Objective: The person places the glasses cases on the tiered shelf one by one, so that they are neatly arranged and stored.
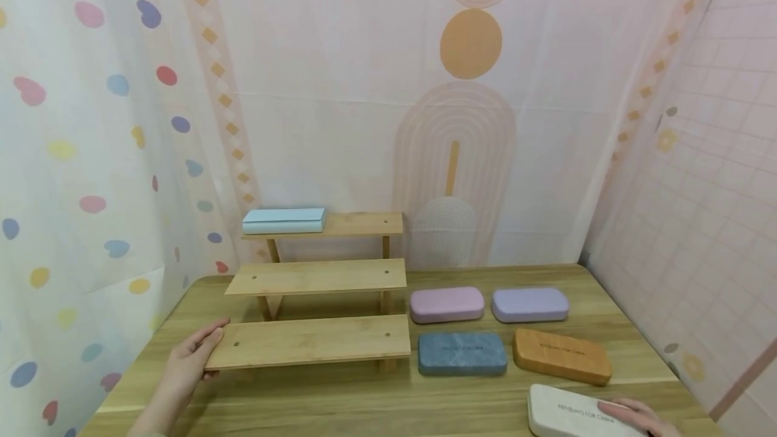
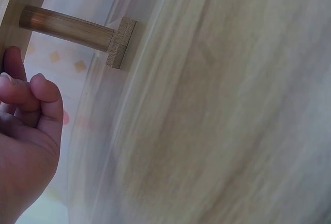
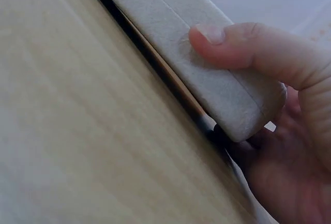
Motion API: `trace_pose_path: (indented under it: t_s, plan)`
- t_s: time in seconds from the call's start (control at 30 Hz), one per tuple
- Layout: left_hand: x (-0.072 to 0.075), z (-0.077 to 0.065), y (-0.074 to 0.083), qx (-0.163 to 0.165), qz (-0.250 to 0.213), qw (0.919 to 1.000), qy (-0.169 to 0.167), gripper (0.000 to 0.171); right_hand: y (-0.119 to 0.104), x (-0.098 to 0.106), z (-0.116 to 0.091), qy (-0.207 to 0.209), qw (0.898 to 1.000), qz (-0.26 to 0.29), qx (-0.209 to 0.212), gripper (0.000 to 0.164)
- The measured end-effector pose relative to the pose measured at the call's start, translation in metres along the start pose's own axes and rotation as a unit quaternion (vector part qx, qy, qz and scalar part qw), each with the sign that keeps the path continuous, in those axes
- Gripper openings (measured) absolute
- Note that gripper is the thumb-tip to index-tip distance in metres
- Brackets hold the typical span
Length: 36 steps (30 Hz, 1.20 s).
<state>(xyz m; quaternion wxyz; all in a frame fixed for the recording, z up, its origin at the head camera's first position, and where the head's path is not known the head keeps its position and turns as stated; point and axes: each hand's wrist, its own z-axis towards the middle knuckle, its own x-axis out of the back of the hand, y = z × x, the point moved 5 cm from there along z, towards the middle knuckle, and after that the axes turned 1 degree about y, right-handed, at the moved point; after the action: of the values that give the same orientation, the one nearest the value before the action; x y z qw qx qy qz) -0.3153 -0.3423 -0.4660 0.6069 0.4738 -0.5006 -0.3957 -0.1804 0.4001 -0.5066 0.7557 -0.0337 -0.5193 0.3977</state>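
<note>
A three-tier wooden display stand (image 1: 315, 342) stands on the left of the table. My left hand (image 1: 188, 356) grips the left end of its lowest board, and in the left wrist view its fingers (image 2: 49, 97) are curled by the board's edge. At the front right, my right hand (image 1: 637, 417) holds a white glasses case (image 1: 564, 417) with printed lettering. The right wrist view has the thumb (image 3: 232, 45) pressed on the side of the case, close over the tabletop, with the other fingers partly hidden behind it.
A light blue case (image 1: 284, 221) lies on the top tier's left half. Right of the stand are pink (image 1: 446, 305), lavender (image 1: 530, 305), dark blue (image 1: 461, 354) and orange-brown (image 1: 561, 356) glasses cases in two rows. Patterned curtains (image 1: 340, 154) surround the wooden table (image 1: 315, 410).
</note>
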Motion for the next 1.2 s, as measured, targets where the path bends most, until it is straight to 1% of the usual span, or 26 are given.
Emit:
trace_pose_path:
  t_s: [0.1, 0.23, 0.3, 0.37, 0.43, 0.53, 0.57, 0.63, 0.7, 0.87, 0.97, 1.0, 1.07, 1.13, 1.2]
  plan:
    - [0.000, -0.001, 0.000, -0.002, 0.001, 1.0000, 0.002, 0.038, -0.001, 0.001, 0.001, 0.012, 1.000, -0.010, 0.021, 0.068]
    - [0.000, -0.001, -0.001, -0.002, 0.004, 1.0000, 0.001, 0.042, -0.002, 0.002, 0.002, 0.004, 1.000, -0.014, 0.018, 0.068]
    - [-0.001, -0.001, -0.001, -0.002, 0.004, 1.0000, 0.000, 0.041, -0.003, 0.002, 0.002, -0.006, 1.000, 0.000, 0.008, 0.065]
    - [0.000, -0.001, -0.001, -0.002, 0.000, 1.0000, 0.002, 0.040, -0.003, 0.001, 0.003, -0.018, 0.999, 0.037, -0.010, 0.064]
    - [0.000, 0.000, -0.001, -0.004, -0.004, 1.0000, 0.004, 0.038, -0.004, 0.001, 0.005, -0.019, 0.998, 0.066, -0.014, 0.062]
    - [0.000, 0.000, -0.001, -0.007, -0.014, 0.9999, 0.006, 0.038, -0.007, 0.002, 0.007, -0.013, 0.996, 0.088, 0.004, 0.062]
    - [0.000, 0.001, -0.001, -0.008, -0.017, 0.9998, 0.006, 0.038, -0.009, 0.002, 0.008, -0.010, 0.996, 0.083, 0.017, 0.062]
    - [0.000, 0.002, -0.001, -0.009, -0.021, 0.9997, 0.005, 0.038, -0.011, 0.002, 0.009, -0.010, 0.996, 0.085, 0.026, 0.063]
    - [-0.001, 0.002, -0.001, -0.008, -0.022, 0.9997, 0.003, 0.036, -0.013, 0.003, 0.011, -0.014, 0.994, 0.100, 0.037, 0.065]
    - [-0.001, 0.002, -0.002, -0.009, -0.012, 0.9999, -0.002, 0.030, -0.020, 0.004, 0.017, -0.015, 0.991, 0.122, 0.045, 0.071]
    - [-0.001, 0.002, -0.002, -0.010, -0.012, 0.9999, -0.002, 0.029, -0.023, 0.004, 0.019, -0.023, 0.989, 0.148, 0.013, 0.069]
    - [-0.001, 0.002, -0.003, -0.011, -0.012, 0.9999, -0.002, 0.028, -0.023, 0.003, 0.020, -0.027, 0.987, 0.160, -0.005, 0.068]
    - [-0.001, 0.002, -0.003, -0.011, -0.015, 0.9998, -0.002, 0.027, -0.025, 0.004, 0.021, -0.032, 0.985, 0.167, -0.029, 0.066]
    - [-0.001, 0.002, -0.002, -0.012, -0.020, 0.9997, -0.002, 0.024, -0.027, 0.005, 0.022, -0.035, 0.984, 0.166, -0.045, 0.063]
    - [-0.001, 0.002, -0.002, -0.011, -0.024, 0.9996, -0.004, 0.022, -0.029, 0.007, 0.024, -0.041, 0.986, 0.151, -0.051, 0.062]
